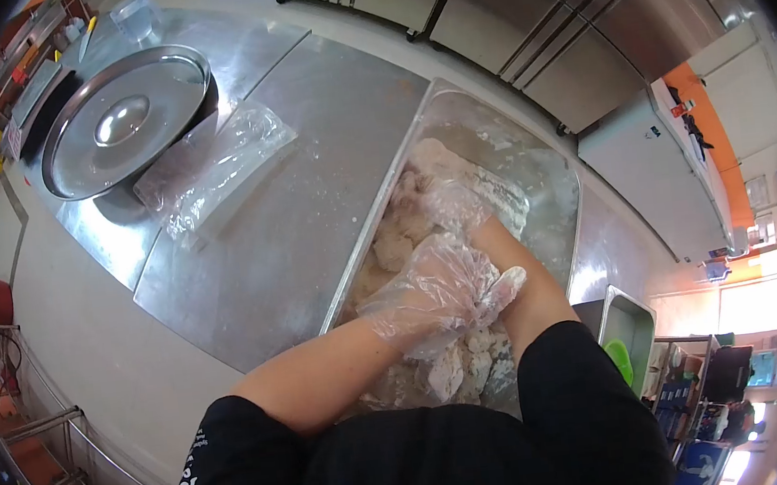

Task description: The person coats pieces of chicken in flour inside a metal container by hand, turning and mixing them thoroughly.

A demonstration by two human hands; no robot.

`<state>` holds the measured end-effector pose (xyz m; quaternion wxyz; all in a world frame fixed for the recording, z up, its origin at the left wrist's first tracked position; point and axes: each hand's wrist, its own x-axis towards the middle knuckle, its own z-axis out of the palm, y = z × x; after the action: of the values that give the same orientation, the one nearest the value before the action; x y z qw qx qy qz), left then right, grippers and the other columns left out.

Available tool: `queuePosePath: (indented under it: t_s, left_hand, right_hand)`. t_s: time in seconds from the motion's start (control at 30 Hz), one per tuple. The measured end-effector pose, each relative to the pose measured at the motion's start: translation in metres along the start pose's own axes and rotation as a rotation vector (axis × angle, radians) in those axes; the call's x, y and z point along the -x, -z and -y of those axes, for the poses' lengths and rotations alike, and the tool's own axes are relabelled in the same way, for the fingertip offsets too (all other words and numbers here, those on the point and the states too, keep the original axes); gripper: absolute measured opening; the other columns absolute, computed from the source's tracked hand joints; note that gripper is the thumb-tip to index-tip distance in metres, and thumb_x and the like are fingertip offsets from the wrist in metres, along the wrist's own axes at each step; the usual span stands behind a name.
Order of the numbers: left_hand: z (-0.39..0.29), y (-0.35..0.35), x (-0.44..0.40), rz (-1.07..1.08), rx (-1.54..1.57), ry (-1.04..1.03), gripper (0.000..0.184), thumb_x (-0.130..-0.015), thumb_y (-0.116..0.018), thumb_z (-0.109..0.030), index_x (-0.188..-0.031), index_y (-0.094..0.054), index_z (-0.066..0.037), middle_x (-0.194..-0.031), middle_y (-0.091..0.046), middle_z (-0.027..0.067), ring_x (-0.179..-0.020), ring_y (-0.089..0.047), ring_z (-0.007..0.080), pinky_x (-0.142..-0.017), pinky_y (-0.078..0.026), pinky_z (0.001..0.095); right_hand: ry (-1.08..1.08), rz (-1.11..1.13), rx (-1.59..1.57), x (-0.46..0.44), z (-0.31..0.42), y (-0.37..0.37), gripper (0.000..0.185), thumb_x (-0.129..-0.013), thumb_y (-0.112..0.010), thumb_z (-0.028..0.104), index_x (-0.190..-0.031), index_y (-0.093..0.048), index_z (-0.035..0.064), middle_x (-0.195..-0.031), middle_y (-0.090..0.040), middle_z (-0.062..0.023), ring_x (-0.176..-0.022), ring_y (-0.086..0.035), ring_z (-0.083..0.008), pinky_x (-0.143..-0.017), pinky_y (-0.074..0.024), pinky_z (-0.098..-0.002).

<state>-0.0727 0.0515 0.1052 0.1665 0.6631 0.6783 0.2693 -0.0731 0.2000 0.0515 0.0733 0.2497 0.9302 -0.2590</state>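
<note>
My left hand (pixel 445 284), in a clear plastic glove dusted with white powder, crosses over my right forearm. Its floury fingers are bunched together, and I cannot make out what they hold, if anything. Farther into the metal tray (pixel 546 160), my right hand (pixel 454 203), also gloved, has its fingers curled down into flour-coated pieces (pixel 395 245) that look like raw meat. More floury pieces (pixel 448 373) lie under my left hand, near my body. A heap of white flour (pixel 441 159) rests beyond my right hand.
Left of the tray, a crumpled clear plastic bag (pixel 220 170) lies on the steel table (pixel 300 214). Behind it are a round metal lid (pixel 125 121) and a clear jug (pixel 134 19). A metal pan (pixel 638 316) with something green stands at right.
</note>
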Motion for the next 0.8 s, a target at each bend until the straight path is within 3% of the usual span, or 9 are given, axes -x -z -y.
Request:
queuePosePath:
  t_s: [0.1,0.27,0.37,0.5,0.57,0.6,0.67,0.7,0.8]
  left_hand:
    - [0.003,0.0,-0.001,-0.183,-0.123,-0.007,0.045,-0.082,-0.036,-0.042,-0.079,-0.06,-0.003,-0.08,-0.058,0.0165,-0.079,-0.052,0.0322,-0.075,-0.038,0.0405]
    - [0.001,0.021,0.003,-0.002,-0.095,0.299,0.058,-0.084,-0.027,-0.048,-0.092,-0.058,0.0,-0.098,-0.056,0.0186,-0.091,-0.052,0.034,-0.083,-0.036,0.0407]
    - [0.017,0.003,0.007,-0.274,0.113,0.379,0.037,-0.086,-0.037,-0.035,-0.1,-0.055,-0.006,-0.104,-0.054,0.0143,-0.097,-0.049,0.0284,-0.082,-0.037,0.039]
    - [0.008,0.007,0.023,-0.094,0.735,0.852,0.034,-0.086,-0.043,-0.031,-0.109,-0.05,-0.008,-0.112,-0.051,0.0091,-0.101,-0.049,0.0232,-0.083,-0.039,0.0344]
    - [-0.005,0.028,0.048,-0.058,1.023,0.916,0.036,-0.084,-0.048,-0.029,-0.113,-0.046,-0.008,-0.114,-0.048,0.008,-0.1,-0.049,0.0207,-0.081,-0.041,0.0328]
    - [0.019,0.007,0.081,-0.052,0.887,0.613,0.041,-0.083,-0.049,-0.031,-0.115,-0.044,-0.007,-0.113,-0.048,0.0096,-0.102,-0.047,0.0225,-0.085,-0.037,0.032]
    - [0.018,0.004,0.107,0.019,1.041,0.688,0.052,-0.08,-0.052,-0.034,-0.121,-0.038,-0.005,-0.117,-0.043,0.0113,-0.109,-0.038,0.0227,-0.092,-0.03,0.0302]
    - [-0.008,0.02,0.102,0.074,1.323,1.079,0.058,-0.079,-0.054,-0.035,-0.124,-0.033,-0.004,-0.123,-0.038,0.0114,-0.115,-0.033,0.0213,-0.094,-0.027,0.0292]
    - [-0.039,0.016,0.112,0.099,1.229,1.379,0.059,-0.082,-0.049,-0.036,-0.126,-0.028,-0.004,-0.133,-0.025,0.0116,-0.123,-0.021,0.019,-0.099,-0.021,0.0294]
  right_hand:
    - [0.098,0.05,-0.042,0.029,-0.004,-0.03,0.027,-0.079,-0.05,0.022,-0.096,-0.056,0.0021,-0.081,-0.057,-0.0122,-0.072,-0.054,-0.0217,-0.064,-0.0446,-0.0319]
    - [0.196,0.044,-0.028,0.073,-0.022,-0.092,0.023,-0.079,-0.049,0.021,-0.092,-0.056,0.003,-0.08,-0.056,-0.0117,-0.072,-0.054,-0.0212,-0.063,-0.0449,-0.0321]
    - [0.315,0.054,0.089,0.102,-0.036,-0.109,0.021,-0.079,-0.049,0.02,-0.089,-0.056,0.0035,-0.08,-0.056,-0.0115,-0.072,-0.055,-0.0208,-0.063,-0.0451,-0.0322]
    - [0.439,0.083,0.183,0.177,-0.002,-0.026,0.018,-0.077,-0.049,0.019,-0.087,-0.057,0.0066,-0.077,-0.056,-0.0129,-0.07,-0.056,-0.0224,-0.062,-0.0461,-0.0342]
    - [0.24,0.369,0.213,0.185,0.011,0.026,0.022,-0.081,-0.046,0.025,-0.087,-0.054,0.0057,-0.075,-0.056,-0.0102,-0.068,-0.056,-0.0217,-0.065,-0.0442,-0.0343]
    - [0.155,0.344,0.165,0.177,-0.008,0.032,0.025,-0.081,-0.047,0.029,-0.092,-0.055,0.0082,-0.078,-0.057,-0.0097,-0.069,-0.055,-0.0216,-0.067,-0.0441,-0.0341]
    - [0.02,0.298,0.128,0.155,-0.042,0.042,0.029,-0.082,-0.044,0.032,-0.09,-0.057,0.0077,-0.08,-0.057,-0.0097,-0.07,-0.055,-0.0207,-0.067,-0.044,-0.033]
    - [-0.022,0.27,0.136,0.142,-0.06,0.043,0.031,-0.083,-0.042,0.034,-0.089,-0.057,0.0075,-0.081,-0.057,-0.0096,-0.071,-0.054,-0.0203,-0.068,-0.0439,-0.0325]
    - [-0.1,0.181,0.194,0.095,-0.11,0.025,0.039,-0.085,-0.037,0.039,-0.087,-0.059,0.0067,-0.084,-0.057,-0.0095,-0.073,-0.053,-0.019,-0.069,-0.0437,-0.0309]
